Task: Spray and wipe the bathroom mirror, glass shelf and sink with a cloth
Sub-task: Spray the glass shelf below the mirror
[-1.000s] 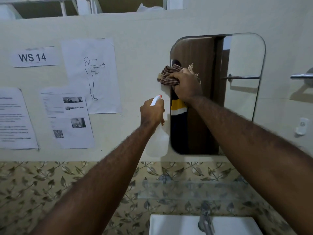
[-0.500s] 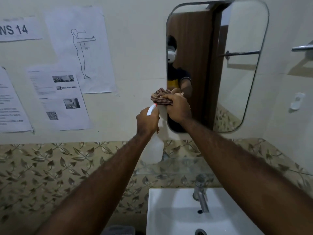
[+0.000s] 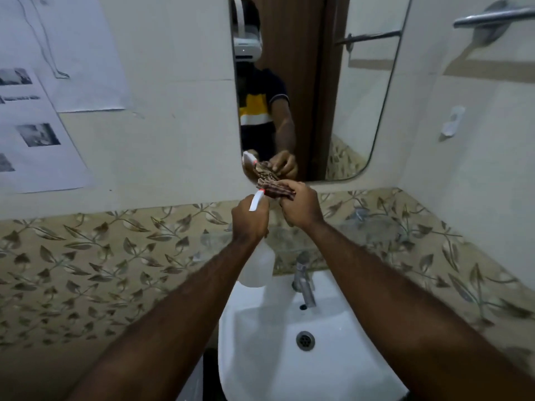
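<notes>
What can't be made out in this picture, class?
Head view.
Trigger of the spray bottle: under the left hand.
Top of the mirror: past the upper edge.
Print on the wall papers: blurred, too small.
Front of the sink: behind the forearms.

Clear glass shelf (image 3: 356,235) and chrome tap (image 3: 304,285) obstruct straight below right hand's fingers (image 3: 291,195); rounded wall mirror (image 3: 362,96) above them unobstructed.

Cloth (image 3: 275,191) slid down, seemingly off mirror (image 3: 362,111).
</notes>
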